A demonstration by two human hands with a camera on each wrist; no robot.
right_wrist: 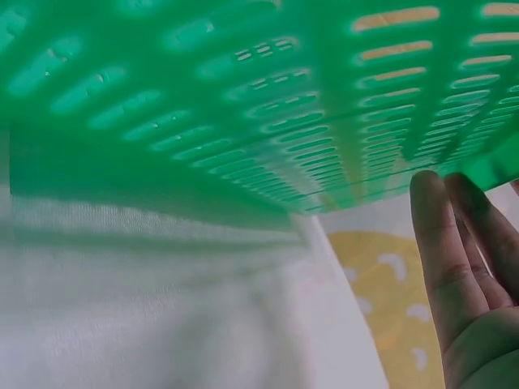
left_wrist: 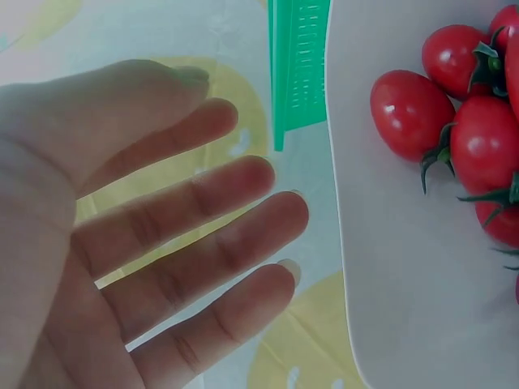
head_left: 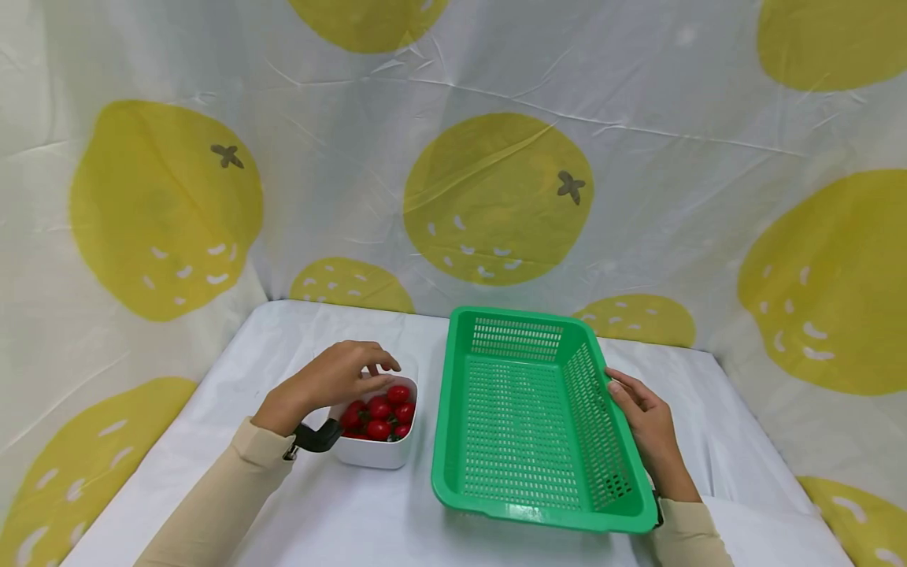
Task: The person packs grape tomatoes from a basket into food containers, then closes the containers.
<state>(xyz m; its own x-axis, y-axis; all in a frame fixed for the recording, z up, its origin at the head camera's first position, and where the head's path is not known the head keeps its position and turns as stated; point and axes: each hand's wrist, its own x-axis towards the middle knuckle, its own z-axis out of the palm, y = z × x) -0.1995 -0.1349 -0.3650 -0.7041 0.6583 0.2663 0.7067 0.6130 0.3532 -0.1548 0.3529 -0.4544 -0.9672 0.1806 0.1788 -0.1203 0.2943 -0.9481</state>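
In the head view my left hand (head_left: 343,374) hovers over the edge of a white square container (head_left: 372,454) of cherry tomatoes (head_left: 379,406). The left wrist view shows the fingers (left_wrist: 219,251) spread and slightly bent, with nothing between them, beside the container wall (left_wrist: 357,267). Red tomatoes (left_wrist: 409,113) with green stems lie inside. My right hand (head_left: 648,421) holds a green perforated plastic basket (head_left: 524,516) by its right rim, thumb at the rim. From the right wrist, fingertips (right_wrist: 430,194) touch the basket's outer side (right_wrist: 324,162); the thumb is hidden there.
A white cloth (head_left: 312,512) covers the table. Behind and at both sides hangs a pale curtain (head_left: 340,157) printed with yellow fruit. The basket stands just right of the container, with a narrow gap between them. Only the basket's perforated floor shows inside it.
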